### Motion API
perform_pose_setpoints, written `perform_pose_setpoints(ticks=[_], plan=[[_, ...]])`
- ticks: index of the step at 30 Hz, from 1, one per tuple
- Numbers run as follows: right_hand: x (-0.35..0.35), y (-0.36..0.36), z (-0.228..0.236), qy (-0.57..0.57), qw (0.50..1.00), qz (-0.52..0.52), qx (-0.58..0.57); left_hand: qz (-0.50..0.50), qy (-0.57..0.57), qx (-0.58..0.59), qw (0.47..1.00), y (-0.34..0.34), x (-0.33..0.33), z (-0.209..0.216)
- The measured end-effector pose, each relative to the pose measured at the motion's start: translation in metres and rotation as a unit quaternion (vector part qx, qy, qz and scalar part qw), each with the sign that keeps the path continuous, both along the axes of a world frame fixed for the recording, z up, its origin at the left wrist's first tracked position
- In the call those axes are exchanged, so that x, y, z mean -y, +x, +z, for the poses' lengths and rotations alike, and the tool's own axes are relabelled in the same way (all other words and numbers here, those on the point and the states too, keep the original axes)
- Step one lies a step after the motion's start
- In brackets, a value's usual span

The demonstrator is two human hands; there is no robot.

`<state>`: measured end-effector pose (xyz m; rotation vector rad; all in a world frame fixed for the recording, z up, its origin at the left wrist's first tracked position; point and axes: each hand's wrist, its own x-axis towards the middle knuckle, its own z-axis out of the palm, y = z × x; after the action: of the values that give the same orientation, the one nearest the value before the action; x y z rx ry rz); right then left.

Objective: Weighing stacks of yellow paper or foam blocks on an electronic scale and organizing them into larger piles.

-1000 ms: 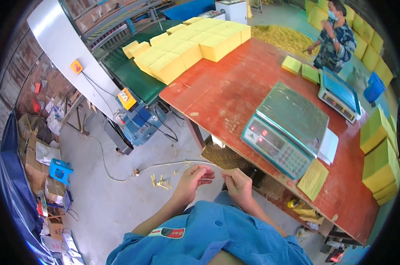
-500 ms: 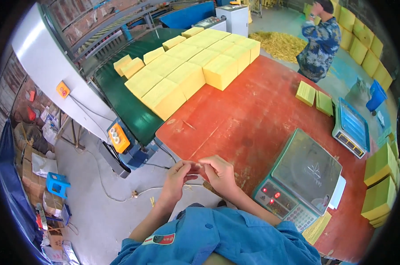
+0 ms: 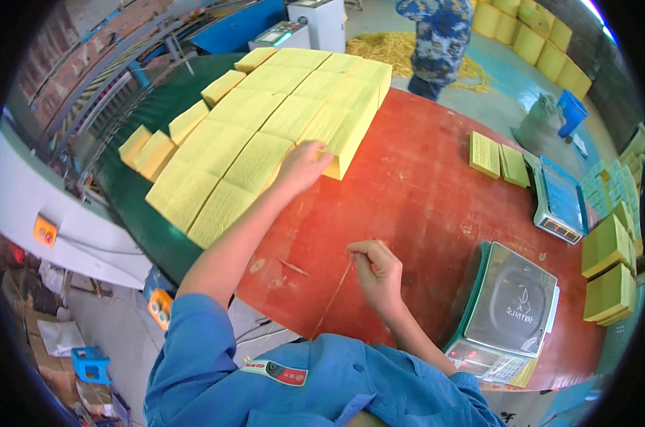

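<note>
Thick stacks of yellow paper (image 3: 216,142) stand packed together at the left and far side of the red table, partly over a green surface (image 3: 134,206). My left hand (image 3: 302,169) reaches out to the near edge of these stacks, its fingers stretched against or just over a corner. Whether it presses on the paper I cannot tell. My right hand (image 3: 378,276) hovers above the red tabletop (image 3: 422,192), fingers curled in and thumb close to them. What it may hold is hidden. A digital scale (image 3: 515,299) with a flat metal plate stands right of that hand.
Two thin yellow paper stacks (image 3: 485,154) lie near a second scale (image 3: 559,199) with a blue tray. More yellow stacks (image 3: 607,245) stand at the right edge. A person in camouflage clothing (image 3: 440,39) stands beyond the table. A blue stool (image 3: 90,365) is on the floor at lower left.
My hands, together before my body earlier, are now apart. The left has gone forward to the paper stacks; the right has moved over the table. The view has shifted, and the person's arm has lowered.
</note>
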<state>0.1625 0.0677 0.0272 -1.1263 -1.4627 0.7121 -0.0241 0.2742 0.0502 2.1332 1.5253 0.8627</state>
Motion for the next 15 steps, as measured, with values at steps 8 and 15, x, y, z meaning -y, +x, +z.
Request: perform_pose_setpoints(ticks=[8, 15], plan=[[-0.127, -0.007, 0.003, 0.036, 0.993, -0.098, 0.059, -0.001, 0.093, -0.138, 0.986, 0.025, -0.168, -0.029], [-0.298, -0.003, 0.007, 0.175, 0.959, -0.128, 0.181, -0.020, 0.283, -0.216, 0.934, 0.046, -0.161, -0.054]])
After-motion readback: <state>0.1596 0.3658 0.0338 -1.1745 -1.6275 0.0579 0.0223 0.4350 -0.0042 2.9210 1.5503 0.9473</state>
